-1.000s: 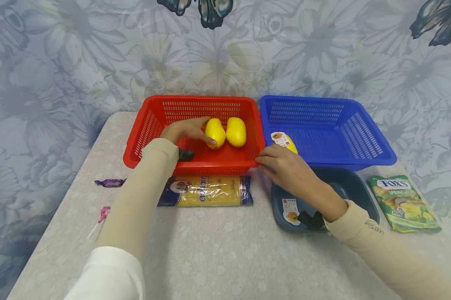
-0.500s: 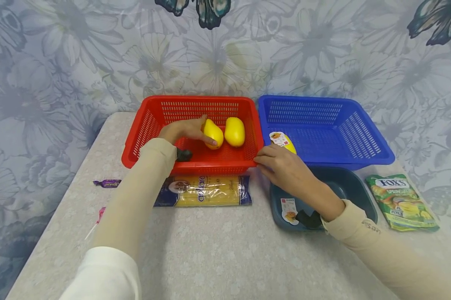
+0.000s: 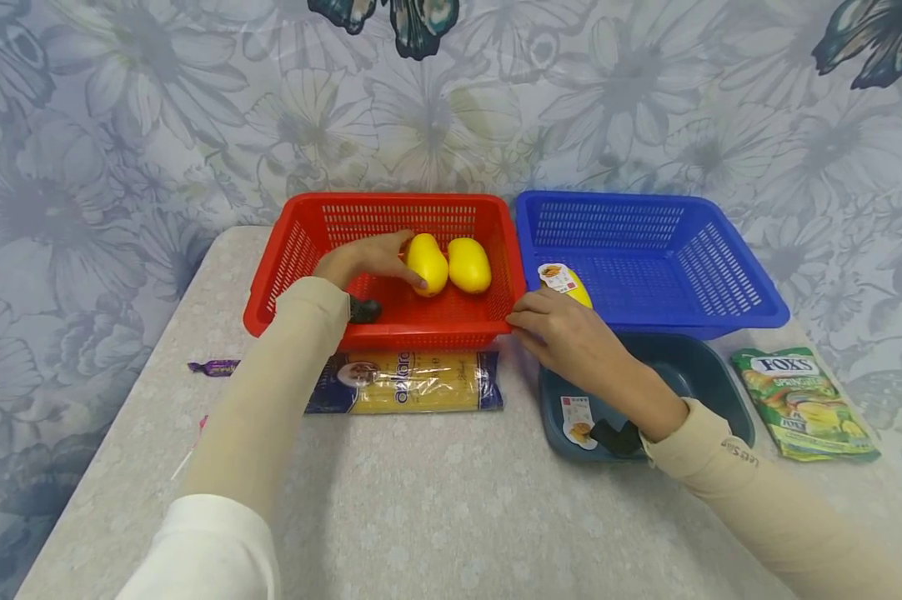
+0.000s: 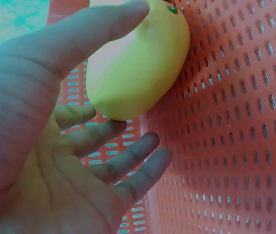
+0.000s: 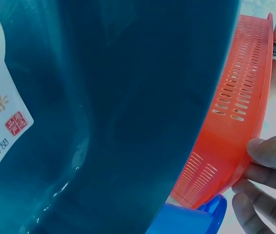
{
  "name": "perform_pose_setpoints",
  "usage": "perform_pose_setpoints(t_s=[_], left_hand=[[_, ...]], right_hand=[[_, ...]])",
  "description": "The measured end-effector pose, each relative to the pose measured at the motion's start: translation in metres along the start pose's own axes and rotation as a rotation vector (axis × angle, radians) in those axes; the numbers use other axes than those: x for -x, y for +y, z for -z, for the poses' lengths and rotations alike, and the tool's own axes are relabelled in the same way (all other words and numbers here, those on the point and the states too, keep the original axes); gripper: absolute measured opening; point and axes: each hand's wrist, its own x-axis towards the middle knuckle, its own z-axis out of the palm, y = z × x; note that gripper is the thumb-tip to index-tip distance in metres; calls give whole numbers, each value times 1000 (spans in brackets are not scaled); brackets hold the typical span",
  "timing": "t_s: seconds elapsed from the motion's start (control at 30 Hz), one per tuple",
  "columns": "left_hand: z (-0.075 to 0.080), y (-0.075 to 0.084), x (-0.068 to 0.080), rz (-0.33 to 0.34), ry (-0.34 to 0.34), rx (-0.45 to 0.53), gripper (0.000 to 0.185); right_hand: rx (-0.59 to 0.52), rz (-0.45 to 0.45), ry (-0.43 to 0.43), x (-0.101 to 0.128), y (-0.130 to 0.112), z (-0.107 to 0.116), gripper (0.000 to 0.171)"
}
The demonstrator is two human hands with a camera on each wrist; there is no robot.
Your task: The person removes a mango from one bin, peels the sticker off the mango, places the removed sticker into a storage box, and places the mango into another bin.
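Observation:
My left hand [image 3: 372, 257] reaches into the red basket [image 3: 428, 341] and spans the left side of a yellow mango [image 3: 427, 264]. In the left wrist view its thumb [image 4: 104, 24] lies across the mango's skin, while the fingers [image 4: 130, 163] stretch loosely past its lower end. A second mango [image 3: 469, 266] lies close on the right. My right hand [image 3: 571, 333] pinches the red basket's front right corner; in the right wrist view the thumb [image 5: 274, 151] rests at the rim. Another mango with a white label [image 3: 559, 278] sits in the blue basket [image 3: 657, 200], partly behind this hand.
Below the right forearm stands a dark teal basin [image 3: 709, 367] with a sticker [image 3: 577, 421]. A pasta packet [image 3: 428, 383] lies before the red basket, and a Fox's candy pouch [image 3: 804, 404] at right. A purple-wrapped sweet [image 3: 214, 367] and a partly hidden lollipop [image 3: 183, 462] lie left.
The left mango tilts and then stands straighter as my left hand shifts slightly. The right mango's upper end has leaned left. My right hand keeps its place at the basket corner.

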Motion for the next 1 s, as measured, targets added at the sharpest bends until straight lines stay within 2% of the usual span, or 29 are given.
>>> perform_pose_setpoints(t_s=[0.13,0.27,0.47,0.6,0.7,0.83,1.0], left_hand=[[6,1,7,10,-22,-18,108],[14,5,17,2,37,-44,102],[22,13,35,-72,181,-45,85],[21,15,54,-148,269,-35,69],[17,16,73,-211,346,-31,60],[8,15,99,-281,488,0,50],[-6,6,129,-342,653,67,37]], right_hand=[[-3,10,3,-1,-2,1,22],[-5,15,3,-2,-3,1,22],[-13,8,4,-1,-2,2,21],[-23,5,-2,-1,-2,2,21],[-27,-1,-8,-1,-3,3,21],[-32,-7,-10,-2,-4,5,21],[-29,4,0,-2,-3,5,20]])
